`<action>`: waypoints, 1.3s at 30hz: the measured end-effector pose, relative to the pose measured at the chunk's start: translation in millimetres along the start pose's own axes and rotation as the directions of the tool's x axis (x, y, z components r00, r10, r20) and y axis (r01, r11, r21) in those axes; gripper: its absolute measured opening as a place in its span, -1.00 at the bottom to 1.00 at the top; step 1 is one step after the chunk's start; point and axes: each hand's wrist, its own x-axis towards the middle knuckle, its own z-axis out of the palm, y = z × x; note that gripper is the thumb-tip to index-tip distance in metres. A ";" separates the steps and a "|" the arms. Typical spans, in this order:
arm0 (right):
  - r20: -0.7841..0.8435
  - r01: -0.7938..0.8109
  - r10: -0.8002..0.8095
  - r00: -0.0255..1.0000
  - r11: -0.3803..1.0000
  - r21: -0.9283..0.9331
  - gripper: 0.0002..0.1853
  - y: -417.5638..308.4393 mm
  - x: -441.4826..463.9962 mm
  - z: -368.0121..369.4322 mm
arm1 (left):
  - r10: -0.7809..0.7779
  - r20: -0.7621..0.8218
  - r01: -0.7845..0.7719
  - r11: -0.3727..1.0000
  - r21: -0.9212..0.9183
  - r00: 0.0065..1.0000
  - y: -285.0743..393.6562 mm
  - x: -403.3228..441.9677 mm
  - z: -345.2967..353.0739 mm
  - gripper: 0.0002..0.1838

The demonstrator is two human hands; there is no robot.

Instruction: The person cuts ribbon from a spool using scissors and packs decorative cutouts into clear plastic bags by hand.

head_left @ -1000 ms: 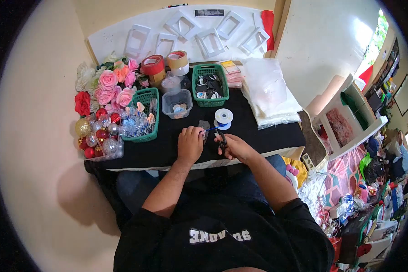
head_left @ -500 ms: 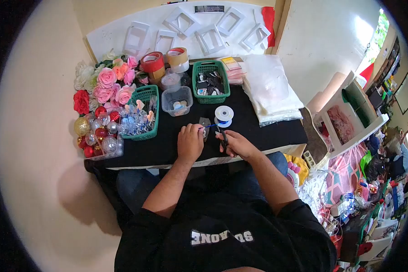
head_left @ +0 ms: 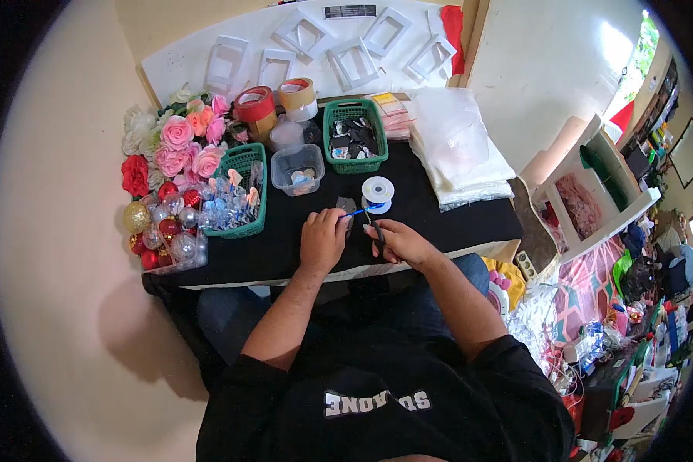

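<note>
My left hand [head_left: 323, 240] is closed on the end of a blue ribbon [head_left: 356, 212], which stretches right toward a white spool [head_left: 377, 192] on the black cloth. In my right hand [head_left: 402, 242] are black-handled scissors [head_left: 379, 239], their blades pointing up at the ribbon just below the spool. Whether the blades touch the ribbon cannot be made out. A small grey packet [head_left: 346, 206] lies beside the fingertips of my left hand.
Green baskets [head_left: 263, 202] [head_left: 352, 166], a clear tub [head_left: 280, 183], tape rolls [head_left: 255, 105], flowers [head_left: 178, 132] and a box of baubles [head_left: 183, 248] surround the work spot. Plastic sheets [head_left: 460, 159] lie at the right. White frames [head_left: 353, 65] rest behind.
The camera view has shifted slightly. The scissors have tilted more upright in my right hand, which stays near the ribbon. My left hand keeps its hold on the ribbon.
</note>
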 end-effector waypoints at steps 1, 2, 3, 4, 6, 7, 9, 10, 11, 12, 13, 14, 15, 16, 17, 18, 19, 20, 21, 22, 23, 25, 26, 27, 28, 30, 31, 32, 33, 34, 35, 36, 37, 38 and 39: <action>0.008 -0.005 0.005 1.000 1.000 0.003 -0.59 0.0 0.8 -1.0 | 0.001 0.004 -0.001 1.000 -0.001 1.000 -0.1 0.5 0.0 -0.87; 0.016 -0.010 0.010 1.000 1.000 0.007 -0.59 0.6 1.3 -1.8 | -0.008 0.024 0.008 1.000 -0.015 1.000 -0.4 1.0 -0.2 -0.87; 0.015 -0.013 0.013 1.000 1.000 0.010 -0.59 2.8 2.1 -2.1 | -0.017 0.044 0.018 0.999 -0.028 0.999 -0.6 0.4 -0.3 -0.87; 0.020 -0.006 0.006 1.000 1.000 0.002 -0.59 4.3 4.2 -3.2 | -0.016 0.045 0.017 0.999 -0.029 0.999 -1.4 0.5 0.4 -0.87; 0.024 0.000 0.000 1.000 1.000 -0.006 -0.59 4.4 5.0 -3.8 | -0.033 0.053 0.035 0.998 -0.043 0.998 -2.5 0.1 1.2 -0.87; 0.013 -0.013 0.013 1.000 1.000 0.022 -0.60 3.9 4.5 -3.9 | -0.033 0.054 0.035 0.998 -0.044 0.998 -2.4 0.1 1.2 -0.87; -0.001 -0.030 0.030 1.000 0.998 0.049 -0.61 4.6 4.4 -4.8 | -0.034 0.057 0.036 0.999 -0.027 0.998 -2.4 -0.4 1.5 -0.87; 0.022 -0.023 0.022 1.000 0.998 0.057 -0.62 6.1 5.7 -5.7 | -0.035 0.059 0.037 0.999 -0.029 0.998 -2.6 -0.4 1.7 -0.87; 0.044 -0.017 0.014 0.999 0.998 0.065 -0.63 7.6 6.9 -6.6 | -0.044 0.063 0.046 0.999 -0.030 0.997 -2.8 0.0 2.0 -0.87; 0.043 -0.020 0.017 0.999 0.998 0.066 -0.63 9.3 8.5 -6.4 | -0.053 0.068 0.055 0.998 -0.031 0.996 -3.0 -0.3 2.1 -0.86; 0.031 -0.009 0.007 0.999 0.999 0.034 -0.63 11.4 10.2 -5.0 | -0.056 0.072 0.058 0.998 -0.033 0.996 -3.0 -1.4 2.3 -0.86; 0.019 0.004 -0.004 1.000 1.000 0.001 -0.63 12.3 10.7 -4.2 | -0.060 0.060 0.062 0.997 -0.036 0.996 -3.1 -1.2 2.5 -0.86; 0.015 0.002 -0.002 1.000 1.000 0.002 -0.63 12.7 9.0 -3.5 | -0.063 0.048 0.065 0.997 -0.040 0.997 -3.3 -1.4 2.9 -0.86; 0.021 0.038 -0.038 0.999 0.999 -0.017 -0.60 12.7 6.2 -2.4 | -0.060 0.051 0.063 0.997 -0.044 0.997 -3.3 -2.0 2.8 -0.86; 0.028 0.078 -0.077 0.997 0.996 -0.038 -0.57 11.2 3.6 -1.6 | -0.055 0.051 0.058 0.997 -0.052 0.997 -3.6 -1.4 2.5 -0.86; 0.022 0.081 -0.080 0.997 0.996 -0.037 -0.57 10.6 -1.8 1.3 | -0.049 0.052 0.052 0.997 -0.061 0.997 -4.4 -0.9 2.7 -0.86; -0.042 0.141 -0.144 0.989 0.988 -0.056 -0.57 8.9 -8.5 4.8 | -0.041 0.048 0.044 0.997 -0.064 0.998 -4.9 -0.8 3.4 -0.86; -0.101 0.204 -0.211 0.972 0.976 -0.083 -0.57 3.5 -11.5 5.8 | -0.062 0.069 0.066 0.996 -0.060 0.996 -5.8 -0.8 4.1 -0.86; -0.106 0.259 -0.276 0.955 0.954 -0.153 -0.47 -2.6 -14.0 2.9 | -0.087 0.091 0.092 0.994 -0.054 0.992 -5.1 -0.5 2.5 -0.86; -0.102 0.263 -0.280 0.954 0.952 -0.157 -0.47 -10.1 -13.2 2.6 | -0.087 0.085 0.092 0.994 -0.053 0.993 -5.1 -0.2 1.2 -0.86; -0.110 0.242 -0.286 0.952 0.921 -0.305 -0.44 -19.1 -12.8 2.5 | -0.091 0.095 0.097 0.993 -0.064 0.991 -4.5 -0.5 0.1 -0.86; -0.121 0.214 -0.296 0.947 0.868 -0.449 -0.40 -19.5 -5.2 0.6 | -0.093 0.091 0.099 0.993 -0.060 0.992 -4.1 -0.7 0.5 -0.86; -0.123 0.234 -0.310 0.943 0.878 -0.418 -0.39 -9.6 8.2 -2.0 | -0.088 0.086 0.093 0.994 -0.063 0.992 -3.3 -0.3 0.3 -0.86; -0.126 0.254 -0.323 0.938 0.886 -0.387 -0.38 -3.0 19.3 -4.4 | -0.097 0.084 0.100 0.994 -0.033 0.992 -1.1 -0.3 -1.4 -0.86; -0.127 0.253 -0.324 0.937 0.885 -0.390 -0.38 -0.3 25.9 -5.2 | -0.108 0.084 0.109 0.994 -0.003 0.991 0.7 -1.1 -3.2 -0.86; -0.206 0.274 -0.357 0.911 0.898 -0.345 -0.39 0.8 34.9 -5.7 | -0.121 0.094 0.120 0.993 0.010 0.988 2.2 -0.5 -5.7 -0.86; -0.205 0.274 -0.358 0.911 0.897 -0.348 -0.39 -1.2 37.6 -7.0 | -0.135 0.104 0.133 0.991 0.024 0.985 2.3 0.1 -5.7 -0.86; -0.228 0.248 -0.362 0.904 0.878 -0.410 -0.39 -3.0 40.2 -8.5 | -0.135 0.105 0.134 0.991 0.023 0.985 1.8 -0.2 -5.1 -0.86; -0.252 0.219 -0.367 0.895 0.857 -0.467 -0.38 -4.4 41.9 -9.8 | -0.128 0.091 0.126 0.991 0.033 0.988 1.4 -0.8 -4.4 -0.86; -0.257 0.217 -0.365 0.895 0.859 -0.465 -0.38 -1.9 47.3 -14.0 | -0.120 0.077 0.117 0.992 0.042 0.990 1.3 -1.3 -3.8 -0.85; -0.263 0.241 -0.391 0.882 0.853 -0.462 -0.36 3.6 55.7 -20.2 | -0.117 0.081 0.114 0.993 0.040 0.990 1.5 -1.7 -3.5 -0.85; -0.269 0.265 -0.417 0.868 0.848 -0.460 -0.34 3.1 56.4 -21.1 | -0.106 0.062 0.104 0.994 0.041 0.992 1.7 -2.2 -3.9 -0.85; -0.275 0.263 -0.417 0.866 0.849 -0.459 -0.34 4.5 54.4 -21.4 | -0.094 0.040 0.092 0.995 0.042 0.995 1.8 -1.7 -4.3 -0.85; -0.392 0.294 -0.489 0.779 0.837 -0.461 -0.35 6.0 51.5 -22.2 | -0.087 0.041 0.086 0.996 0.038 0.995 1.7 -0.5 -4.7 -0.85; -0.499 0.320 -0.546 0.674 0.823 -0.468 -0.37 2.2 45.3 -21.4 | -0.096 0.048 0.095 0.995 0.028 0.994 2.1 -0.7 -5.0 -0.86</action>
